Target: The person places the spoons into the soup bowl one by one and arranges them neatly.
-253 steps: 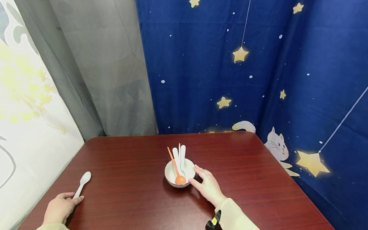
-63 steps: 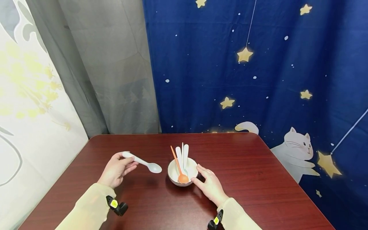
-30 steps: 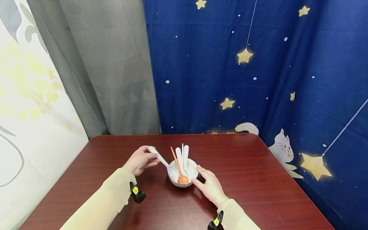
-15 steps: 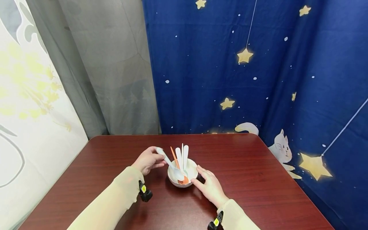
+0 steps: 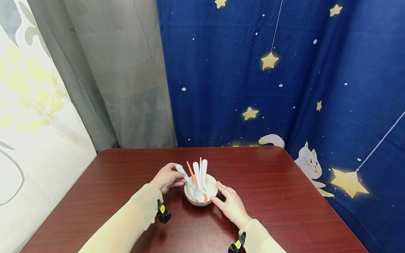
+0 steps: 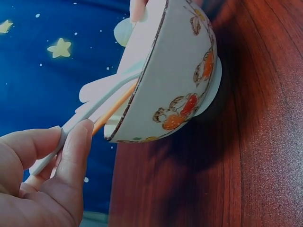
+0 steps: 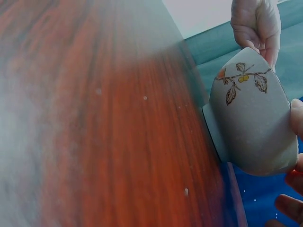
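My left hand pinches the handle of a pale white spoon between thumb and fingers. The spoon's head is down inside a small white bowl, its handle leaning left over the rim. Also leaning in the bowl are an orange spoon, its head largely covered by the white one, and several slim white utensils whose lower ends are partly hidden. On the bowl's right side, my right hand holds the rim with thumb and fingers. In the right wrist view, its fingertips lie at the rim.
The bowl stands on a dark red-brown wooden table with rounded far corners. Behind hang a blue star-patterned curtain and a grey curtain. Black wrist cameras are strapped over both pale sleeves.
My left hand has brought the white spoon from the table's left side rightward into the bowl, lately lowering it over the orange spoon's head. My right hand has stayed at the bowl's rim.
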The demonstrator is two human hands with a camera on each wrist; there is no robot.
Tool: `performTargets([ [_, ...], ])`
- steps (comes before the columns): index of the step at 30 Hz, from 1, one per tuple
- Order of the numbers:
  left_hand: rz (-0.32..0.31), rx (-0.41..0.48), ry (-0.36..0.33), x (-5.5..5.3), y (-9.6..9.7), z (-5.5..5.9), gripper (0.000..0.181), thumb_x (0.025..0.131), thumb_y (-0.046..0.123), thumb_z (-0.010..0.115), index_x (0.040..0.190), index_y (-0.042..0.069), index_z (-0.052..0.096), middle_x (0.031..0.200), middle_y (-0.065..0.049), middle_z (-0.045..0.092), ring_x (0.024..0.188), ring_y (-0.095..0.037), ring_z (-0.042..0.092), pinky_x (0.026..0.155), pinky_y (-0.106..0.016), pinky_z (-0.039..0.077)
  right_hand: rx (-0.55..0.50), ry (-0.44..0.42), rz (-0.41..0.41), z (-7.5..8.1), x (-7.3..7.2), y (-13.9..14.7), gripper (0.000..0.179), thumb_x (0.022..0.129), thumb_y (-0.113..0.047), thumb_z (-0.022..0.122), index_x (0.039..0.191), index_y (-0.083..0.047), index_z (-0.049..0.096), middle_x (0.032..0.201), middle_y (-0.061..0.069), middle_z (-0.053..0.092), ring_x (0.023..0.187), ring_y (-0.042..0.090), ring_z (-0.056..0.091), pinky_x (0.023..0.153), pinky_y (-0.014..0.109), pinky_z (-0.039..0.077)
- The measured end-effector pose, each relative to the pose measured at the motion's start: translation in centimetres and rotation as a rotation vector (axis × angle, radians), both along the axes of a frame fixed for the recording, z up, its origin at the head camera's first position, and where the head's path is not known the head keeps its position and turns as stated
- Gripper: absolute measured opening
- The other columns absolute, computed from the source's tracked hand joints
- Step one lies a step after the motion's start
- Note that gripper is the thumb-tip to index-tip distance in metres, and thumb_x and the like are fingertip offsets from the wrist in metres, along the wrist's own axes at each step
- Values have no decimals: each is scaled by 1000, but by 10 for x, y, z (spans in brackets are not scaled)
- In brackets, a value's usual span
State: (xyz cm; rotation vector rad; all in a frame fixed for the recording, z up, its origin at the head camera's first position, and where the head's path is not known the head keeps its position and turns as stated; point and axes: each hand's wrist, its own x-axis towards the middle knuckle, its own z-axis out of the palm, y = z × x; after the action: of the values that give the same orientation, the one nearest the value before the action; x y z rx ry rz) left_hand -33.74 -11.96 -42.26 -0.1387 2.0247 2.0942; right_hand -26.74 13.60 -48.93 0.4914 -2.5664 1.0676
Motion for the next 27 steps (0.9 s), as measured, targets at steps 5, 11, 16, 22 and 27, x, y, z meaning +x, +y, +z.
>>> performTargets([
  [5,13,-6,3,0,3,-3,36,85,-11,62,116,-2,45,82,-18,65,62,-21,67,58,-30,57,4,-5,-3,1,1,0,61,86,-41,69,131,-2,58,137,12,54,125,36,49,104,47,37],
  [11,42,-33,0,-2,6,-6,36,85,-11,62,115,-3,45,82,-17,66,62,-19,67,58,-29,57,4,-4,-5,2,1,-1,61,86,-41,69,131,-2,58,136,12,54,125,36,49,103,47,37],
  [16,79,-62,9,0,7,-8,35,83,-11,63,113,-6,45,84,-16,64,62,-16,65,59,-28,57,4,-6,-6,1,1,-1,61,86,-41,69,131,-2,58,136,11,55,125,35,49,103,47,38],
  [22,103,-119,8,2,8,-10,35,80,-12,62,111,-7,46,86,-15,60,61,-14,61,67,-32,58,0,-10,-6,1,0,0,61,86,-43,69,131,-2,58,137,10,54,125,35,49,104,47,37],
  [27,76,-126,7,1,8,-12,39,81,-12,62,117,-6,45,95,-16,57,66,-16,60,71,-34,57,-6,-14,-6,0,0,0,62,86,-44,69,131,-3,58,137,10,54,125,35,49,104,47,37],
])
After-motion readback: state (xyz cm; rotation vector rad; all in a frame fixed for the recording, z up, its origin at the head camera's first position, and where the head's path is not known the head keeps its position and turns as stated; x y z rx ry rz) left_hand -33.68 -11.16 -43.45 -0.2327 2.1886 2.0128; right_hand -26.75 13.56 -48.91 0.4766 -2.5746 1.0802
